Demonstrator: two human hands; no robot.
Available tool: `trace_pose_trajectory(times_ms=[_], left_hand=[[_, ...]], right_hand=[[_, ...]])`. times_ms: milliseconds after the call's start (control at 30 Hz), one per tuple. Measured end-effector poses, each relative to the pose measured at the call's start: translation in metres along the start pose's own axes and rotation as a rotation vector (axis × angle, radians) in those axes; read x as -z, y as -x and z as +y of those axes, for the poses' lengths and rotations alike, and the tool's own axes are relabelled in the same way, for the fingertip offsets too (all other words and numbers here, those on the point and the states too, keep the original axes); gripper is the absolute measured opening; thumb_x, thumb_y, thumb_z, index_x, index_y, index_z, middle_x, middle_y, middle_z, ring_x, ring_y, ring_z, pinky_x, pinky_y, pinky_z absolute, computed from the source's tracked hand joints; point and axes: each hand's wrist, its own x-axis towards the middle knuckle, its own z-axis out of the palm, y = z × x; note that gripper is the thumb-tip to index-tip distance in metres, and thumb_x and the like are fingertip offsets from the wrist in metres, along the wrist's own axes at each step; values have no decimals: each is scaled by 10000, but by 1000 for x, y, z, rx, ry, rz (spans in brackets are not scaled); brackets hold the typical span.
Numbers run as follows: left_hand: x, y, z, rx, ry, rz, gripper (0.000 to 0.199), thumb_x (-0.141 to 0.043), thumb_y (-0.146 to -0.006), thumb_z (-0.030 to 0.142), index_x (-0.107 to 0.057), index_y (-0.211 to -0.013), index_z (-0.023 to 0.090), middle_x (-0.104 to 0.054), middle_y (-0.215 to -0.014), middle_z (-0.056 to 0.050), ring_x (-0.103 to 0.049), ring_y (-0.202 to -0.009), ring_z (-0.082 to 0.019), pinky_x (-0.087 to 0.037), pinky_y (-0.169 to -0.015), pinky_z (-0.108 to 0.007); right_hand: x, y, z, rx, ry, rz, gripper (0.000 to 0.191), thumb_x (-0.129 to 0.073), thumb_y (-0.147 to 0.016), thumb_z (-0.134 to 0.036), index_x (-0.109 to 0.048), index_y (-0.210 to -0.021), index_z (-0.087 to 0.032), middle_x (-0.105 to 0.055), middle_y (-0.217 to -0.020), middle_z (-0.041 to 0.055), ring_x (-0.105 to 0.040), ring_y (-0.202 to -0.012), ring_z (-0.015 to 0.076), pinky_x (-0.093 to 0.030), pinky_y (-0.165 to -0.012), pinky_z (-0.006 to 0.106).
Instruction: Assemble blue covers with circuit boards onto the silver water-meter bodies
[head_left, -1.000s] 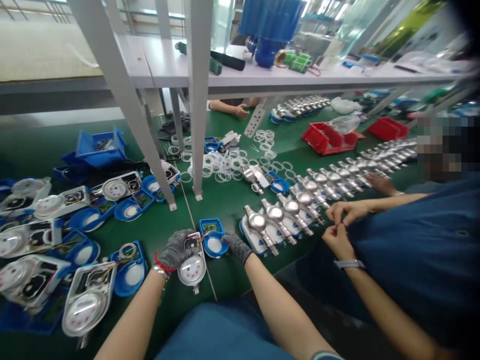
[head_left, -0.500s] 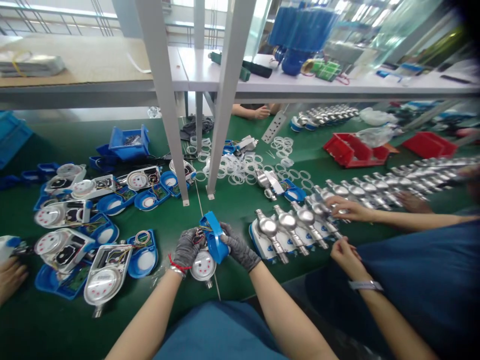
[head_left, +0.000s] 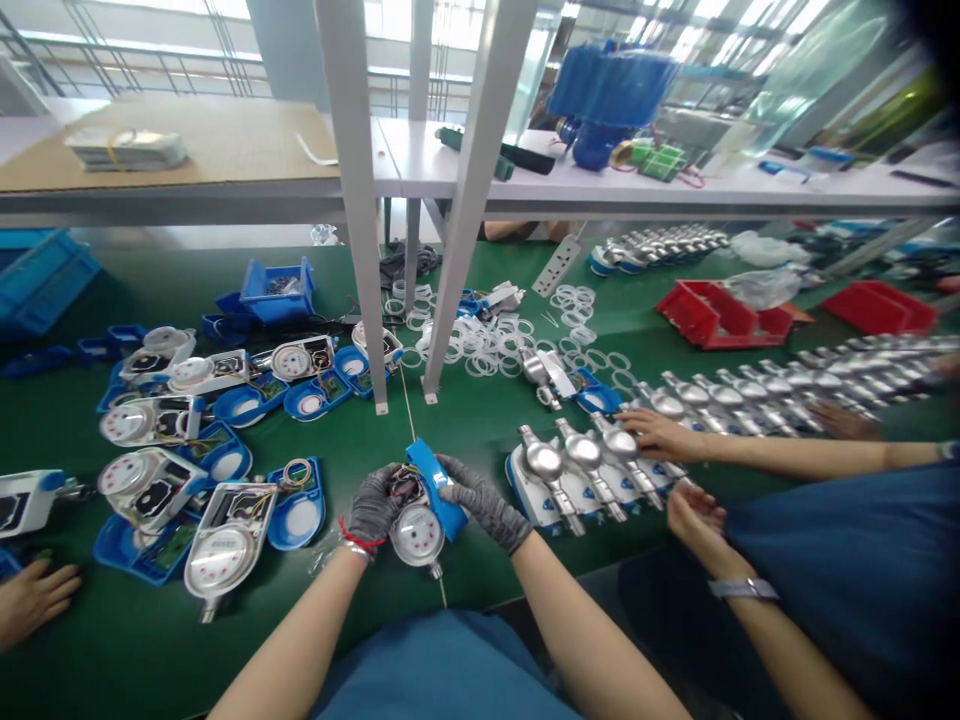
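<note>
My left hand (head_left: 376, 505), in a grey glove with a red string at the wrist, is closed on the wired upper part of a round white meter (head_left: 418, 533). The meter lies near the front of the green table, its metal stub pointing toward me. My right hand (head_left: 486, 500), gloved too, grips a blue cover (head_left: 439, 490), tilted against the meter's right side. Wires show between the two parts. Left of my hands stand several open meters, among them one with a clear dial (head_left: 221, 552) beside a blue cover with coiled wire (head_left: 295, 525).
White rings (head_left: 487, 345) lie behind two shelf posts. Metal-bodied meters (head_left: 585, 452) form a row at right, where a person's hands (head_left: 660, 435) touch them. Another person's hand (head_left: 41, 600) rests at far left. Red bins (head_left: 720, 315) stand farther back.
The blue cover has turned in my right hand, so its outer face now shows. At right, the person's upper hand has moved left along the metal row. The view has shifted slightly.
</note>
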Motion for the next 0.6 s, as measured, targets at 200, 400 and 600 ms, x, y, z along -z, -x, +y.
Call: trace_pose_trajectory(times_ms=[200, 400, 600], left_hand=[[26, -1, 24, -223, -354, 23, 487, -749, -759, 469, -635, -1197, 290, -663, -1235, -46, -583, -1196, -248, -316, -1219, -550], [40, -2, 37, -430, -510, -131, 545, -664, -802, 536, -590, -1274, 274, -604, -1305, -80, -555, -1216, -251, -480, -1079, -457], [37, 4, 25, -444, -565, -159, 628, -665, -768, 605, -587, -1281, 251, -623, -1267, -94, -574, -1173, -279, -494, -1062, -498]], right_hand=[[-11, 5, -18, -26, -3, 18, 649, -771, -727, -427, -576, -1329, -280, -570, -1367, 51, -506, -1273, 285, -347, -1109, 467], [-17, 7, -25, -35, 6, 40, 680, -779, -703, -461, -587, -1320, -252, -582, -1351, 66, -511, -1266, 298, -363, -1102, 473], [-17, 7, -22, -40, 1, 62, 658, -783, -696, -453, -605, -1297, -251, -596, -1337, 64, -512, -1273, 307, -347, -1115, 488]])
